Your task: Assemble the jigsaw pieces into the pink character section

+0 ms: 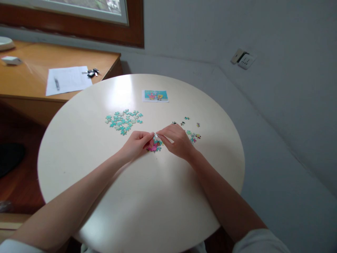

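My left hand (pixel 139 143) and my right hand (pixel 177 140) meet over the middle of a round white table (pixel 158 196). Between their fingertips is a small pale jigsaw puzzle piece (pixel 156 135), which both hands pinch. Just below lies a partly joined cluster of pink and teal puzzle pieces (pixel 154 147), partly hidden by my fingers. To the left a loose spread of teal puzzle pieces (pixel 123 121) covers a patch of the table. Several mixed-colour puzzle pieces (pixel 193 136) lie beyond and right of my right hand, some partly covered by it.
A small picture card (pixel 156 96) with cartoon figures lies toward the far side of the table. At the left, a wooden desk (pixel 31 75) holds paper (pixel 70 80), a pen and keys (pixel 92 72). A wall socket (pixel 246 61) is on the right wall.
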The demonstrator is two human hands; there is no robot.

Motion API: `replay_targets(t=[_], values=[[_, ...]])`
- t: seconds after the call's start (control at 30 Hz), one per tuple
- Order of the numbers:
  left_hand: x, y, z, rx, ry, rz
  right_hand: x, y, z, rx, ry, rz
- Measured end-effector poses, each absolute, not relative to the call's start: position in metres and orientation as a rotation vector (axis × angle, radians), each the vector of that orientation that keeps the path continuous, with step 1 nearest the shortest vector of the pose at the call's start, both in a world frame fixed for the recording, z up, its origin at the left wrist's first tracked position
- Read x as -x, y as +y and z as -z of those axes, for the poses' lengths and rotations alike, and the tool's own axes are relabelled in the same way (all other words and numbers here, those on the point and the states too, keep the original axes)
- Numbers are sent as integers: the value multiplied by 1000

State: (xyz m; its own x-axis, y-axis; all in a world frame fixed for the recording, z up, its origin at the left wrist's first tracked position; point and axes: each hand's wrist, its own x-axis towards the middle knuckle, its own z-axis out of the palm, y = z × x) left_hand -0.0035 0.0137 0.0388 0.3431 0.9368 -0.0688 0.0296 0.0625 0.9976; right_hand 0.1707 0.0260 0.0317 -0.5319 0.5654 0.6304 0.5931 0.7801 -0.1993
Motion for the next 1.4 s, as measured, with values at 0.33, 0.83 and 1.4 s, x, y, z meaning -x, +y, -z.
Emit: replay_targets(t=[0.33,0.83,1.4], values=[[5,14,-41,-1309,984,-889,-170,23,-35,865,-2267,-20],[4,14,-43,-1404,1055,-874,-169,23,-32,872,-2301,-68],[4,15,-41,-1421,1088,-865,-171,27,-27,851,-2321,-113]])
